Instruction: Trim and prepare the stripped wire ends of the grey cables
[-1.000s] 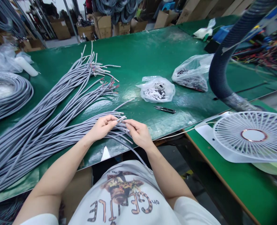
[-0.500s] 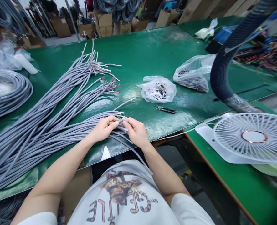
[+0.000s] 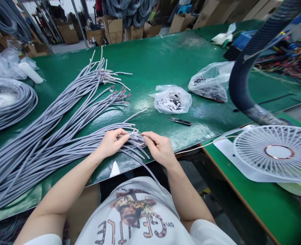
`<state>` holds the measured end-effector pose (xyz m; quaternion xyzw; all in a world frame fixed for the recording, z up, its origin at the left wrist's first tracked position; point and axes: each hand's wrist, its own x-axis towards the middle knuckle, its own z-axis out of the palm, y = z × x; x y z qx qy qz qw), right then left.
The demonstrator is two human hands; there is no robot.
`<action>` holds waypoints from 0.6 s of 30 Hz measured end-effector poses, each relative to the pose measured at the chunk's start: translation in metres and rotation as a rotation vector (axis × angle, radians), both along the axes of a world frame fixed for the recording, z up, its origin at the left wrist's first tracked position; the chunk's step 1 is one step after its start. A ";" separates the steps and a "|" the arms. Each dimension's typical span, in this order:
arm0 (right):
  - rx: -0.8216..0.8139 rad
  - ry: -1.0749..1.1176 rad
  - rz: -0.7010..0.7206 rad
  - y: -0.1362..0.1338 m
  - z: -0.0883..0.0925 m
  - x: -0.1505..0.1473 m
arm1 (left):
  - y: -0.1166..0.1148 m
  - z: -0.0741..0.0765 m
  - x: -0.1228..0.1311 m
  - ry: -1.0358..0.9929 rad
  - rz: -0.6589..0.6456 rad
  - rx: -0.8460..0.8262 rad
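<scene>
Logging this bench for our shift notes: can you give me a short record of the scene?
Left hand: pinches grey cables near their stripped ends
Right hand: beside those ends, grip unclear
Nearby: snips, bag of small parts
Rest: white spoked disc, ribbed hose, cable coil

I'm looking across a long green workbench toward cardboard boxes sitting on the grey floor at the far side. Metal shelving is standing back on the left, and coiled cables are hanging above the boxes. A second green bench is running along my right, and a ribbed dark hose is curving down beside it.
</scene>
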<state>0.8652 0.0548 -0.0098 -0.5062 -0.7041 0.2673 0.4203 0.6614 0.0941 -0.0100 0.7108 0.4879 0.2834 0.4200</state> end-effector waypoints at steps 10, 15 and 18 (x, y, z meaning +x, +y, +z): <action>-0.023 -0.213 0.012 -0.013 0.003 0.010 | -0.005 -0.008 -0.003 0.273 -0.005 0.498; -0.040 -0.226 0.013 -0.013 0.001 0.009 | -0.005 -0.008 -0.003 0.286 -0.025 0.578; -0.029 -0.225 0.006 -0.012 0.000 0.008 | -0.005 -0.008 -0.003 0.298 -0.033 0.623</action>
